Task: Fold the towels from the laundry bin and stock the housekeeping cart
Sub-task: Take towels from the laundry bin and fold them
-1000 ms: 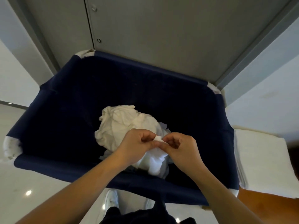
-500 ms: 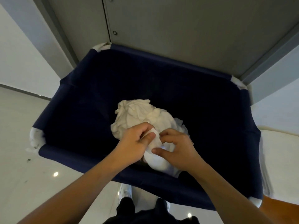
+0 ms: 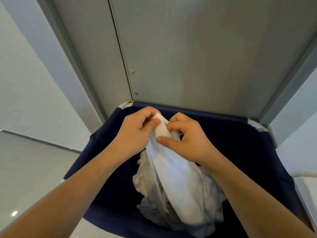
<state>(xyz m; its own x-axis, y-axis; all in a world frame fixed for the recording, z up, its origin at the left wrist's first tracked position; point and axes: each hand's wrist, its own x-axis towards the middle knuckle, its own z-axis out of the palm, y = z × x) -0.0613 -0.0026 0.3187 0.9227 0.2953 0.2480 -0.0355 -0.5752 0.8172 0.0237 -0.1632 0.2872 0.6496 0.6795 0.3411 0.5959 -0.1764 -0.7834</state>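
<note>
A white towel (image 3: 176,179) hangs stretched from my two hands down into the dark blue fabric laundry bin (image 3: 243,145). My left hand (image 3: 135,131) pinches the towel's top corner between thumb and curled fingers. My right hand (image 3: 187,140) grips the same edge just to the right, fingers curled round the cloth. More crumpled white towels (image 3: 145,184) lie in the bottom of the bin beneath the lifted one.
Grey metal doors (image 3: 197,48) stand directly behind the bin. A pale wall and glossy floor (image 3: 25,169) lie to the left. At the right edge a stack of white linen (image 3: 308,186) sits beside the bin.
Both hands have risen from the pile, drawing one towel up out of the bin. The view has tilted upward, showing more of the doors.
</note>
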